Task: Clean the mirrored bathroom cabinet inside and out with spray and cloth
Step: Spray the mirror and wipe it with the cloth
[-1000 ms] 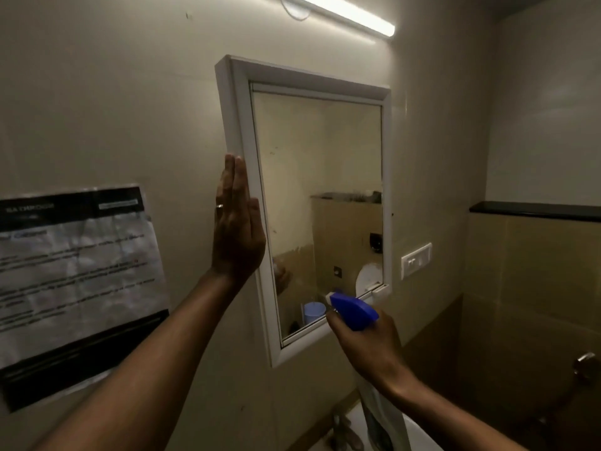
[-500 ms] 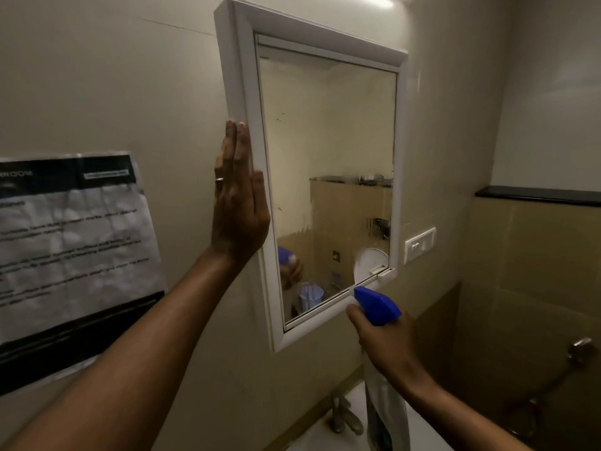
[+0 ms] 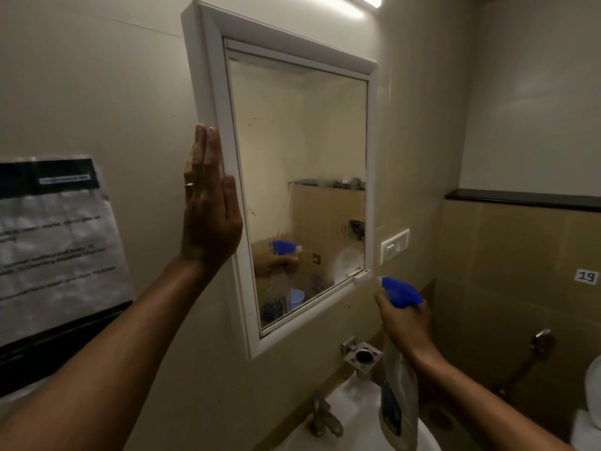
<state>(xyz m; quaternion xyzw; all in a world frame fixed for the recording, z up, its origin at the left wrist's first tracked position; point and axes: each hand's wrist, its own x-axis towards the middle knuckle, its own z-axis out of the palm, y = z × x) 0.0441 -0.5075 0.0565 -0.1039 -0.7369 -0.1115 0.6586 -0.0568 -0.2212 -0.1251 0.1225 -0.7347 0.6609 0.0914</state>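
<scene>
L hand (image 3: pixel 209 219) flat on cabinet (image 3: pixel 208 92), R hand (image 3: pixel 405 320) grips sprayer (image 3: pixel 401 292)

The cabinet frame (image 3: pixel 208 102), centre of the frame, is smooth white plastic with a slight sheen. Its mirror glass (image 3: pixel 302 151) is glossy, smeared and misted in the lower half. The spray bottle (image 3: pixel 398 408), lower right, is translucent plastic with a glossy blue plastic trigger head (image 3: pixel 401 292). The holder (image 3: pixel 362 356) below the cabinet is brushed metal. The notice (image 3: pixel 55 242), left edge, is crinkled glossy sheet.

Left hand (image 3: pixel 208 209) raised flat (fingers straight), right hand (image 3: pixel 405 320) curled in a grip
</scene>
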